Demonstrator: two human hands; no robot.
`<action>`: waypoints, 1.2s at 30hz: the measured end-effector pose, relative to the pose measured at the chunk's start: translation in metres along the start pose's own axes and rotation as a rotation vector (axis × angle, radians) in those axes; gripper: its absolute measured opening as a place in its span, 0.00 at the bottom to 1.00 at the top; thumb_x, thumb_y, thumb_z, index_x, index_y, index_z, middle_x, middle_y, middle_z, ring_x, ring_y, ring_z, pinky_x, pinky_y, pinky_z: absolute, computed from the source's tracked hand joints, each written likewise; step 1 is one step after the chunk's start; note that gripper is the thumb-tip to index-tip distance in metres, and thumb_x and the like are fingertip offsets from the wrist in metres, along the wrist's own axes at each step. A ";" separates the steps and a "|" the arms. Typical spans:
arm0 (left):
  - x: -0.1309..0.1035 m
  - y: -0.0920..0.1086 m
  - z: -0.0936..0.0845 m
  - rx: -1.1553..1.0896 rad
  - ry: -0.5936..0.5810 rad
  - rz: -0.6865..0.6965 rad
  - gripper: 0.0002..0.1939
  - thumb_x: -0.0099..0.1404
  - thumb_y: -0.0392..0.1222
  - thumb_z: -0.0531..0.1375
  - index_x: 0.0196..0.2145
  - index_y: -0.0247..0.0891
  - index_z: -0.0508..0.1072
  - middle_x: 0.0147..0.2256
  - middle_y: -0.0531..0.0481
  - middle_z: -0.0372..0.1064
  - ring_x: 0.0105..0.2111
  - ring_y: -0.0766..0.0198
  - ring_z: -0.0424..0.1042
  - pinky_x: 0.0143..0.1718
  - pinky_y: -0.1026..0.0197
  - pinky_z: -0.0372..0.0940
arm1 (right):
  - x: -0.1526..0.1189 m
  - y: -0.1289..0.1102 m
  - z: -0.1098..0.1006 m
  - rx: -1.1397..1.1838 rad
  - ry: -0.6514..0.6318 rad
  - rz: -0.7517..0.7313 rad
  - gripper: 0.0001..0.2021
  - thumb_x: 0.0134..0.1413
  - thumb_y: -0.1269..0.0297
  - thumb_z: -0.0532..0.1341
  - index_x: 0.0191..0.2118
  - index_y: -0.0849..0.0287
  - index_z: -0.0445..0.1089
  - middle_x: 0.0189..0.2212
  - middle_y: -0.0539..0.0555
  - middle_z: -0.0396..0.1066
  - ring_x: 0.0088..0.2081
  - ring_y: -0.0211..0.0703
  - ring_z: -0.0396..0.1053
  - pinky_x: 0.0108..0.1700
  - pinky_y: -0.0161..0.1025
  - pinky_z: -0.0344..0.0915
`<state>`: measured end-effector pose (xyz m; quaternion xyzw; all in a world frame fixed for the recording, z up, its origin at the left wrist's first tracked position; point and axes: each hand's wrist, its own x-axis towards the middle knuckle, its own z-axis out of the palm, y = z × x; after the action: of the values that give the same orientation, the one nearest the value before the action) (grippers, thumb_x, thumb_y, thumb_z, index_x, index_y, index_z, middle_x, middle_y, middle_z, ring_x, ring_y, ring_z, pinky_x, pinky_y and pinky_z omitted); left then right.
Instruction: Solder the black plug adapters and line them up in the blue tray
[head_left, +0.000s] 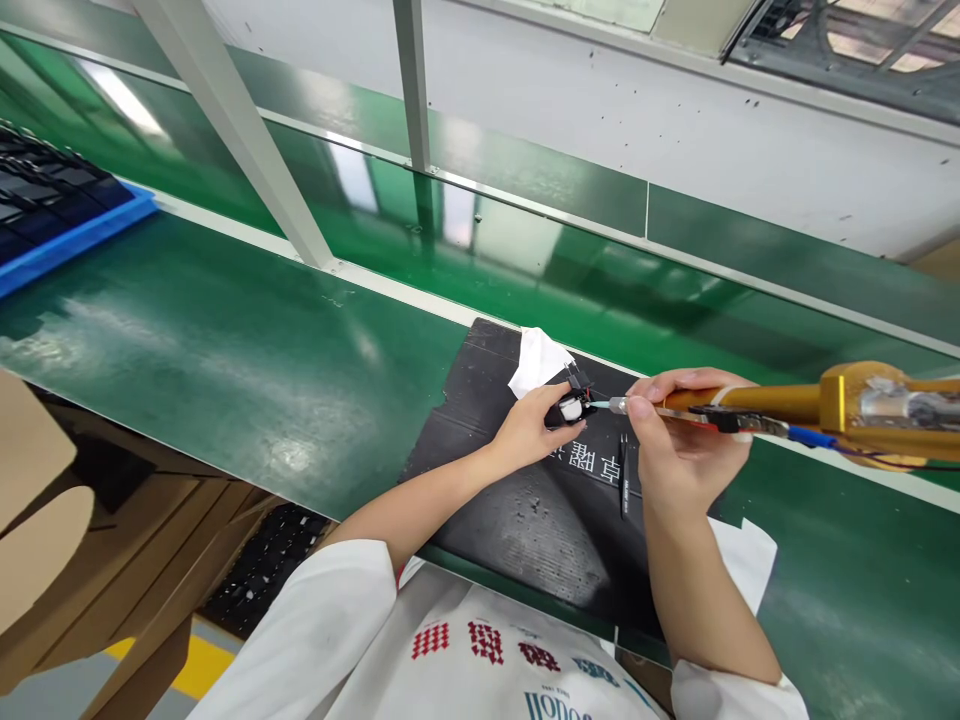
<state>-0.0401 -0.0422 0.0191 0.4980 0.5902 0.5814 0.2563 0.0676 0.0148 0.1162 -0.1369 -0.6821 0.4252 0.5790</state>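
The table (pixel 315 400) is green. The mat (pixel 517 500) is black with white letters. The tray (pixel 82 238) at ten o'clock is blue. The tool (pixel 780 400) at three o'clock is gold.

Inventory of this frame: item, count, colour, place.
small device: 1, black and white, left fingers
pen-like tool: 1, mainly gold, right fingers
tweezers: 1, black, on mat
mat: 1, black, white characters, on workbench
cloth or paper: 1, white, mat's far edge
sheet: 1, white, by right forearm
tray: 1, blue, far left
parts: uncounted, black, in tray
workbench: 1, green, centre
posts: 2, grey, upper left and centre
panel: white, top
cardboard: several, brown, lower left
floor stripe: yellow, lower left
shirt: 1, white, bottom
left hand, right hand: bare, over mat
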 end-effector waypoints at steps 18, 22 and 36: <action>0.002 -0.002 -0.002 -0.260 -0.112 -0.096 0.22 0.58 0.42 0.66 0.50 0.36 0.70 0.47 0.42 0.75 0.46 0.53 0.75 0.45 0.55 0.71 | -0.012 -0.010 0.011 -0.009 -0.087 0.023 0.20 0.46 0.71 0.71 0.41 0.52 0.62 0.32 0.46 0.62 0.31 0.37 0.66 0.37 0.42 0.71; 0.004 -0.009 0.001 -0.299 -0.095 0.037 0.25 0.58 0.44 0.66 0.52 0.36 0.69 0.51 0.41 0.73 0.52 0.52 0.73 0.55 0.50 0.67 | -0.012 -0.012 0.012 0.000 -0.107 0.002 0.19 0.47 0.70 0.70 0.41 0.52 0.62 0.31 0.45 0.62 0.29 0.38 0.66 0.38 0.43 0.70; 0.006 -0.003 -0.004 -0.203 -0.092 0.027 0.23 0.59 0.42 0.67 0.52 0.37 0.70 0.50 0.43 0.75 0.52 0.52 0.73 0.56 0.52 0.67 | -0.007 -0.013 0.016 0.080 -0.146 -0.012 0.15 0.51 0.60 0.69 0.43 0.51 0.65 0.32 0.49 0.66 0.29 0.41 0.67 0.36 0.46 0.70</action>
<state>-0.0469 -0.0381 0.0188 0.5037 0.5091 0.6179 0.3244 0.0592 -0.0050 0.1215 -0.0783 -0.7056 0.4577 0.5352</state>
